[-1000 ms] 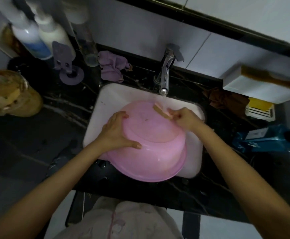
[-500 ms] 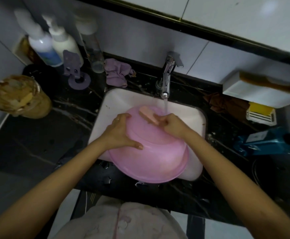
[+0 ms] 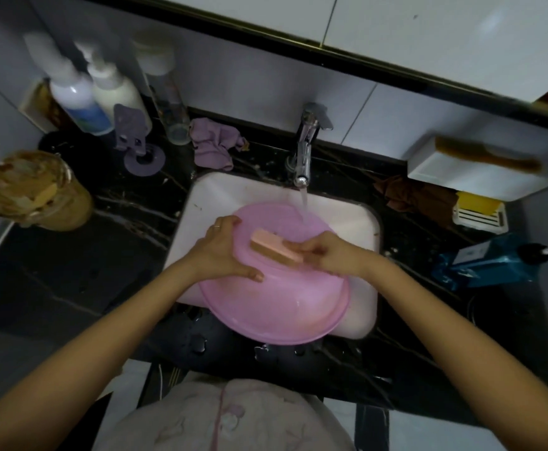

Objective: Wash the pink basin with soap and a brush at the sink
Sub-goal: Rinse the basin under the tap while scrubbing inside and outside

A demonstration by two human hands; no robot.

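The pink basin (image 3: pixel 276 304) lies bottom-up and tilted over the white sink (image 3: pixel 201 196), its near rim overhanging the sink's front edge above the black counter (image 3: pixel 71 271). The right hand (image 3: pixel 328 255) grips a pink brush (image 3: pixel 274 250), bristles down on the basin's base. The left hand (image 3: pixel 222 252) lies spread on the basin's left flank, thumb stretched out. The two hands are close but apart. Water (image 3: pixel 303 203) runs from the tap (image 3: pixel 305 151) at the sink's rear edge onto the basin. A purple cloth (image 3: pixel 214 144) lies near the sink's back left corner.
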